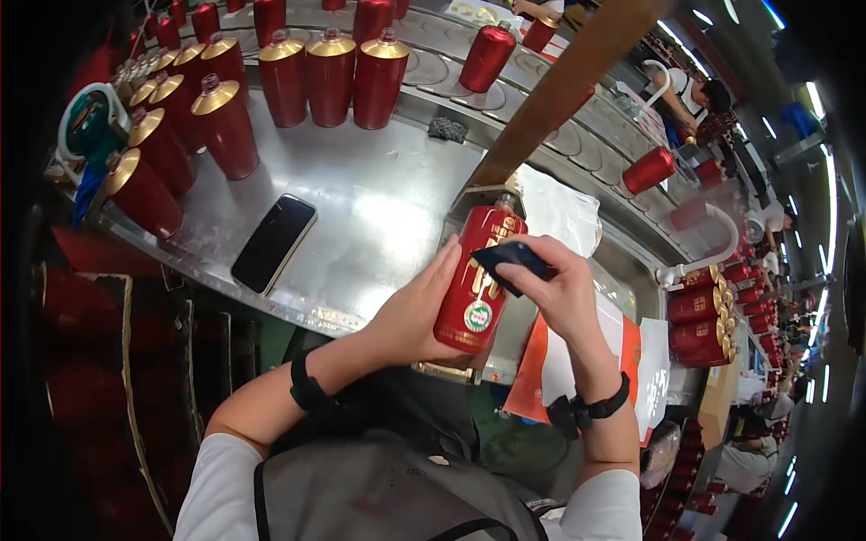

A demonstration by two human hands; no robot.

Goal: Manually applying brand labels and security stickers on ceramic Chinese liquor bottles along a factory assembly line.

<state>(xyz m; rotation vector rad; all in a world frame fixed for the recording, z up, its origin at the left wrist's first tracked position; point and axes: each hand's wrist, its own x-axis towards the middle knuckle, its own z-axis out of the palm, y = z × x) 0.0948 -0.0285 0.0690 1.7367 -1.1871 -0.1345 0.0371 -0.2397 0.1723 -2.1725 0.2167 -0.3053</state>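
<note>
Left hand [422,307]: grip closed around the side of a red bottle [474,279], fingers wrapped along its left flank, palm under the lower body. Black band on that wrist.

Red bottle: upright with a slight tilt, held above the near edge of the steel desk [379,198], between the two hands. Gold markings on the front, a round green-and-white seal near the base. Its neck sits just under a metal bracket [492,194] at the foot of a brown slanted post.

Right hand [559,293]: grip pinched shut on a small dark card-like piece [510,261], thumb and fingertips pressing it flat against the bottle's front. Black wristband with a small device on that wrist.

Other items, left to right:
- Row of red bottles with gold shoulders [180,126], standing along the far left of the desk, well apart from the hands.
- Black phone [273,243], lying flat on the desk, screen dark, left of the held bottle.
- Three more red bottles [329,77] standing together at the back.
- Curved conveyor [541,126] behind the desk, carrying single red bottles.
- White and orange sheets [631,352] under the right forearm.
- Stacked red bottles [699,320] lying on their sides at the right.
- Other people at the far right; too small to describe.
</note>
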